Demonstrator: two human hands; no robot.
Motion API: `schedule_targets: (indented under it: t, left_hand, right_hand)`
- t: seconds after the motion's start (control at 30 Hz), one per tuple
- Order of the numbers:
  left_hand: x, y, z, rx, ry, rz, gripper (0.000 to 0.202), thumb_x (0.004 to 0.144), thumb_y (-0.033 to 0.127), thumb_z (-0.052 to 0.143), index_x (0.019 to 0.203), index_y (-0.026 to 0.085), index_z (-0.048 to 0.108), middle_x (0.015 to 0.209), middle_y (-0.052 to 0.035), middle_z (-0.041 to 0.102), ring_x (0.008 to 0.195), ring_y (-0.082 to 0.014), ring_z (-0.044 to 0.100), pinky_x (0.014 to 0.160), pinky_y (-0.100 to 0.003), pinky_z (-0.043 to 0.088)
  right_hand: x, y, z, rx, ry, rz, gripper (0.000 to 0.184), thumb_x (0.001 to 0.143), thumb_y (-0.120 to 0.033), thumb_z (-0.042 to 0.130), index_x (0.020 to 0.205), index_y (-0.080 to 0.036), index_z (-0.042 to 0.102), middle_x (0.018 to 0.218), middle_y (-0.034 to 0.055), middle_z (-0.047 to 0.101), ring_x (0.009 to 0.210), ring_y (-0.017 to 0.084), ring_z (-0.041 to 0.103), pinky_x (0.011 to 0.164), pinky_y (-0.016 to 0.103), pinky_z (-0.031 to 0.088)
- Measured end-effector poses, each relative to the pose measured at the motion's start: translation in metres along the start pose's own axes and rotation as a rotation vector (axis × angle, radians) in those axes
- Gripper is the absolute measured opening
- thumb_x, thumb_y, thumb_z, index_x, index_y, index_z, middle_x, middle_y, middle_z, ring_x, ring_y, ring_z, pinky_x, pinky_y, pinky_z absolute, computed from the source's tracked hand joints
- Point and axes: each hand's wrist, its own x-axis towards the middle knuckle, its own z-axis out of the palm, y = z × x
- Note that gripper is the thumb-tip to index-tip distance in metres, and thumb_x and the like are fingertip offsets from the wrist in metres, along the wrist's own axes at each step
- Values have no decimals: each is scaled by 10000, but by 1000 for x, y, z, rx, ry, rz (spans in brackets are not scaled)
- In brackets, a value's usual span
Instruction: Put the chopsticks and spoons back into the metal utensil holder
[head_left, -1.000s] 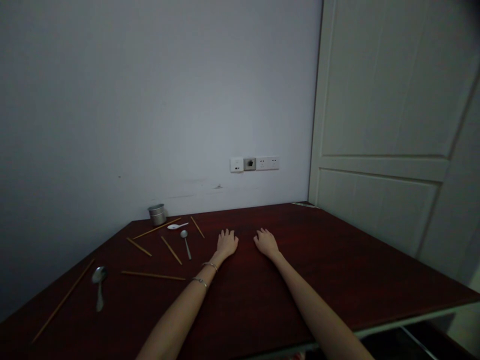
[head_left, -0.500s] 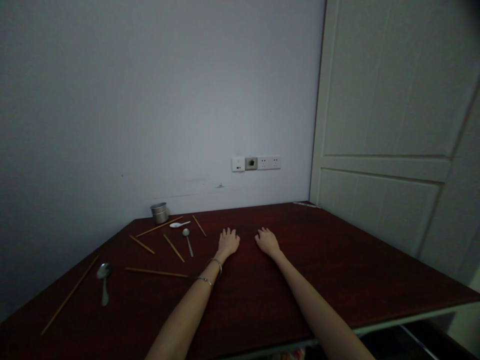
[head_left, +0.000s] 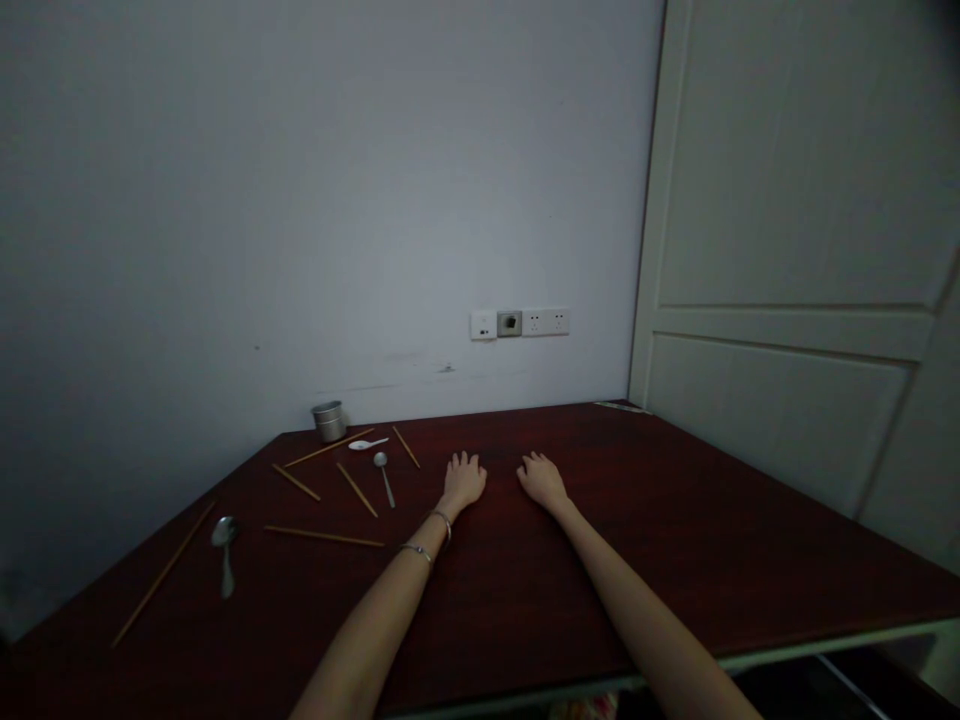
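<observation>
Both hands, left hand (head_left: 465, 478) and right hand (head_left: 541, 480), lie flat on the table (head_left: 675, 520).

The table (head_left: 675, 540) was dark red, the chopsticks (head_left: 324, 536) light brown, the cup (head_left: 329, 421) and spoons (head_left: 225, 545) silver-grey.

A dim room: a plain pale wall (head_left: 315, 200) with outlets (head_left: 520, 323), a white panelled door (head_left: 795, 300) meeting the dark red tabletop (head_left: 675, 520).
</observation>
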Motion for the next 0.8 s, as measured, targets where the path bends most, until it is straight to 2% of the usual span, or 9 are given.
schedule_targets:
  t: [0.13,0.23,0.3,0.37,0.47,0.6,0.7,0.8]
  left_hand:
    - [0,-1,-5,-53,-61,-4,464,844,336,284,1241,131,406,1346,-151,343,1251,-294,268,985,-427,231]
    - [4,-11,-17,-159,-114,61,446,819,312,354,1215,123,434,1278,-140,439,1178,-244,394,955,-351,304]
    - [8,-25,-32,-235,-45,130,404,797,271,394,1168,135,478,1186,-107,528,1087,-192,480,919,-282,346]
    - [12,-45,-54,-268,99,166,352,783,234,410,1106,150,525,1116,-77,571,1030,-162,509,903,-248,354]
    - [16,-85,-95,-242,235,101,284,780,223,420,1003,151,580,1017,-61,611,943,-157,535,864,-256,376]
    - [10,-155,-148,-116,311,-88,251,782,223,425,928,125,604,933,-77,635,876,-157,552,794,-241,395]
    - [-10,-214,-175,3,299,-274,218,777,226,445,892,133,605,914,-95,638,839,-166,566,742,-252,403]
    - [-43,-270,-188,65,273,-470,200,768,222,463,851,107,604,894,-139,633,845,-223,577,698,-286,410]
  right_hand:
    - [1,1,0,3,0,-6,403,821,-295,340,1078,-106,584,1214,162,499,1151,250,409,934,339,280]
    - [1,1,-4,19,-9,5,390,808,-277,361,1090,-112,574,1184,154,522,1134,243,424,919,334,294]
    - [1,-4,-10,42,-2,10,393,791,-253,386,1127,-123,544,1179,146,527,1115,241,438,899,339,313]
    - [0,-17,-19,67,20,-21,399,774,-222,405,1147,-143,523,1186,131,521,1092,241,448,872,341,336]
    - [-2,-56,-37,106,42,-196,364,768,-176,397,1093,-157,561,1166,108,534,1064,223,458,854,302,353]
    - [-11,-131,-55,199,-6,-484,337,786,-180,382,1057,-172,584,1073,78,585,1022,177,490,846,234,359]
    - [-23,-186,-55,241,-98,-702,316,788,-198,398,1036,-193,595,1037,62,603,988,167,526,826,230,375]
    - [-39,-228,-45,238,-159,-844,293,794,-250,410,991,-185,617,1004,82,615,933,187,563,765,253,411]
